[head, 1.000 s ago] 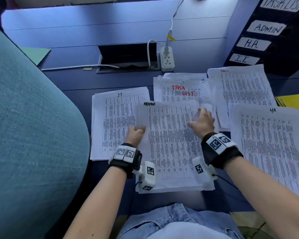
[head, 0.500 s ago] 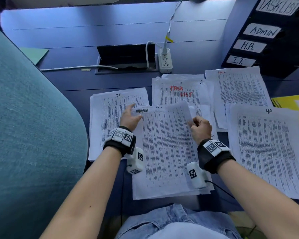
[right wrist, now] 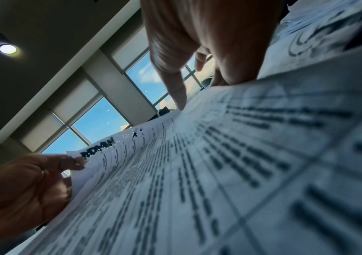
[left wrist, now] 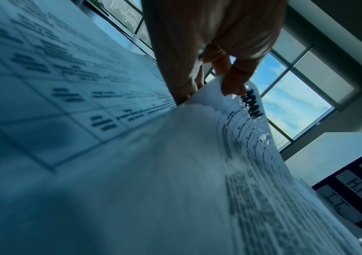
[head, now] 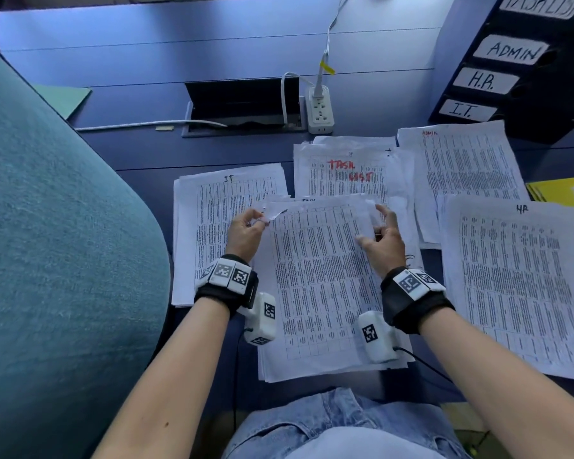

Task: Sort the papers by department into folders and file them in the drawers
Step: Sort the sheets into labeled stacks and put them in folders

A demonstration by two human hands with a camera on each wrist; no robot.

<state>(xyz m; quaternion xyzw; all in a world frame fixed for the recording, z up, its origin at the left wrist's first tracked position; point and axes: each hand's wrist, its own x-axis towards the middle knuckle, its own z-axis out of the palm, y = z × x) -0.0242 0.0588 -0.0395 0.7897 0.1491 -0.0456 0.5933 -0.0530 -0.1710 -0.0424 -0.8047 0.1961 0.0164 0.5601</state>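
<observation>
A stack of printed sheets (head: 325, 326) lies in front of me on the blue desk (head: 212, 54). My left hand (head: 257, 220) pinches the top sheet's upper left corner, which is lifted and curled; the left wrist view shows ADMIN written on that sheet (left wrist: 252, 105). My right hand (head: 373, 226) holds the same sheet's right edge, thumb on top and fingers behind it, index finger raised. Around the stack lie an IT pile (head: 212, 207), a TASK LIST pile (head: 345, 173), an ADMIN pile (head: 461, 173) and an HR pile (head: 517, 276). The drawer unit (head: 511, 51) stands at the back right.
A yellow folder (head: 557, 190) lies at the right edge and a green folder (head: 67, 97) at the far left. A white power strip (head: 320, 109) and an open cable hatch (head: 242, 107) sit behind the piles. A teal upholstered back (head: 47, 260) fills the left side.
My left hand went from the stack's left edge to the top sheet's upper left corner and lifted it. The right hand's fingers loosened from a tight curl at the right edge.
</observation>
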